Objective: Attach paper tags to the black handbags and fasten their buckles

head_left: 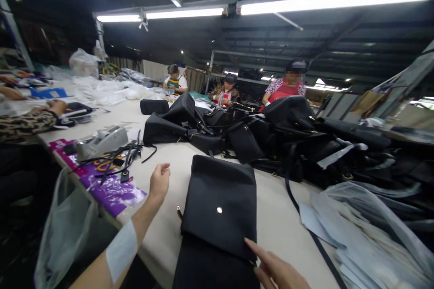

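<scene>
black flap bag (219,228) is on the counter (162,235); right hand (278,268), grip parted, touches the flap (222,189) near its edge; left hand (159,183) is empty, half-curled; looks like flap-handling, so next probably needs a light touch

Your hands: two, left hand (160,181) and right hand (281,273). Black bag (220,185) right before you: one, with one round clasp (219,210) on flap (210,216). Heaped bags (244,142) beyond: many, too overlapped for you to count. Co-workers (286,89) opposite you: three. Patterned sleeve (27,125) at your left: one. Grey tape dispenser (105,144): one. Hanging clear plastic bag (64,226): one. Pale sheets (315,223) at your right: several, exact number unclear.
</scene>
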Motion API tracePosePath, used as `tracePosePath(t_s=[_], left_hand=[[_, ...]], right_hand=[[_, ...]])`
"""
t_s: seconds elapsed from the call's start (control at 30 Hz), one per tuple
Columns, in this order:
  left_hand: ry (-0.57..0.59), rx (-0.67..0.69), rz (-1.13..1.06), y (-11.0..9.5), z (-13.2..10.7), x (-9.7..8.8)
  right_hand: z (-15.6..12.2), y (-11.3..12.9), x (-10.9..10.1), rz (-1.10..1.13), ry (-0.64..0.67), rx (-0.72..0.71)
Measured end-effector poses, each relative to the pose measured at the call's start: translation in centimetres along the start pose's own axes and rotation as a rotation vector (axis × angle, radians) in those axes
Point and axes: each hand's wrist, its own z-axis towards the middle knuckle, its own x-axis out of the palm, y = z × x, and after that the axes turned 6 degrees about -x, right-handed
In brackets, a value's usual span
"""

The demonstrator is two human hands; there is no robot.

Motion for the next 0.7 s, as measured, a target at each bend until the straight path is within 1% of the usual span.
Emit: tracePosePath(t_s=[0.03,0.07,0.1,0.13,0.17,0.2,0.23,0.27,0.3,0.37,0.43,0.5,0.57,0.63,0.7], left_hand=[[0.016,0.037,0.015,-0.5,-0.9,-0.3],[0.06,0.096,0.04,-1.0,-2.3,-0.4],[0.119,0.165,0.072,-1.3,-3.8,-0.2],[0.195,0.25,0.116,-1.5,-5.5,0.3],[0.292,0.399,0.232,-1.5,-7.1,0.9],[0.372,0.515,0.354,-1.3,-8.4,1.6],[0.428,0.599,0.478,-0.8,-9.5,2.3],[0.46,0.657,0.601,-0.2,-10.2,2.8],[0.471,0.683,0.7,0.5,-10.5,3.2],[0.463,0.69,0.832,1.7,-10.3,3.3],[0.463,0.66,0.884,2.0,-9.7,3.0],[0.486,0.595,0.882,1.2,-9.2,2.6],[0.523,0.511,0.812,-0.1,-9.1,2.6],[0.551,0.427,0.702,-1.3,-9.0,3.1],[0.557,0.355,0.634,-1.9,-8.9,4.0]], right_hand=[[0.8,1.0,-0.5,-0.047,-0.058,-0.015],[1.9,2.2,-1.1,-0.079,-0.125,-0.031],[3.1,3.5,-1.7,-0.058,-0.142,-0.05],[4.6,4.6,-2.2,0.017,-0.147,-0.086],[6.1,5.6,-2.5,0.12,-0.161,-0.111],[7.6,6.3,-2.6,0.247,-0.164,-0.109],[9.0,6.7,-2.5,0.393,-0.172,-0.075],[10.4,6.6,-2.1,0.539,-0.183,-0.021],[11.5,6.3,-1.5,0.681,-0.201,0.052],[13.3,4.8,0.1,0.91,-0.244,0.196],[14.1,3.1,1.8,1.031,-0.264,0.286],[14.1,1.7,3.1,1.126,-0.274,0.309],[13.6,1.0,3.9,1.223,-0.313,0.292],[13.0,0.7,4.1,1.312,-0.35,0.279],[12.6,0.5,3.9,1.38,-0.341,0.28]])
